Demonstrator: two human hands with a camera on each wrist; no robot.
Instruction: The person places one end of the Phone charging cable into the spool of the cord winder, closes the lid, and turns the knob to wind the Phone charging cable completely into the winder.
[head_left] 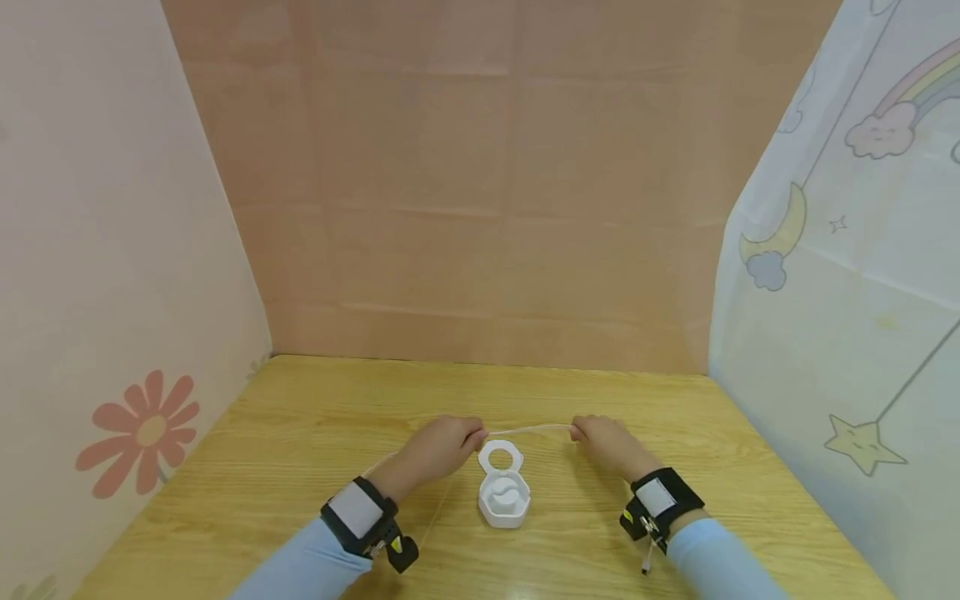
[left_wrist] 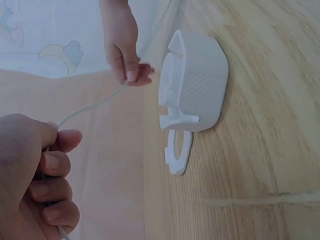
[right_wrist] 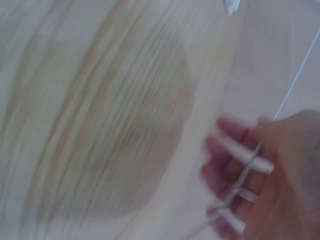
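A thin white cable (head_left: 534,428) runs between the two hands above the table, fairly straight. My left hand (head_left: 442,446) grips it with curled fingers; in the left wrist view the cable (left_wrist: 90,107) passes through the fist and comes out below. My right hand (head_left: 609,442) pinches the other end of this stretch, and the cable (right_wrist: 295,82) crosses its palm in the blurred right wrist view. Just below the stretch stands a small white hexagonal case (head_left: 504,508). Its lid (head_left: 486,460), with a round hole, is flipped back, and a round white piece shows inside.
Pale wood table (head_left: 315,417) lies under everything. A brown backdrop (head_left: 480,208) stands behind, with printed white sheets (head_left: 847,317) at both sides. A small plug (head_left: 646,568) hangs below the right wrist, and loose cable (head_left: 437,515) trails by the left forearm.
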